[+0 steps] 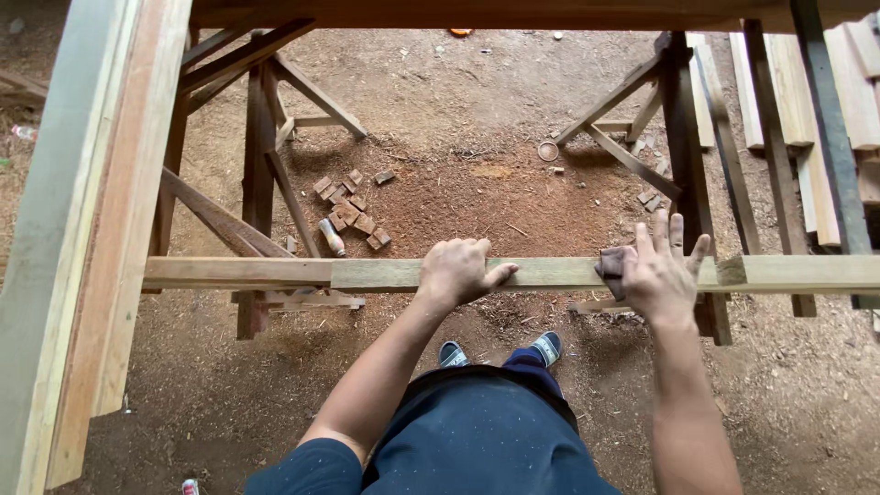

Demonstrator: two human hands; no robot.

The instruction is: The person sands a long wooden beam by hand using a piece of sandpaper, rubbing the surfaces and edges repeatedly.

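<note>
A long pale wooden rail (550, 272) runs level across the view, resting on two dark wooden trestles. My left hand (458, 271) lies over the rail near its middle, fingers curled over the far edge and thumb along the top. My right hand (662, 273) presses a dark, folded piece of sandpaper (612, 264) flat against the rail further right, fingers spread above it. The sandpaper shows only at the hand's left side.
A wide plank (87, 238) slants up the left side. Trestles stand at left (261, 183) and right (687, 165). Small wood offcuts (353, 206) and a small bottle (331, 237) lie on the sawdust ground. Stacked boards (816, 110) lie at right.
</note>
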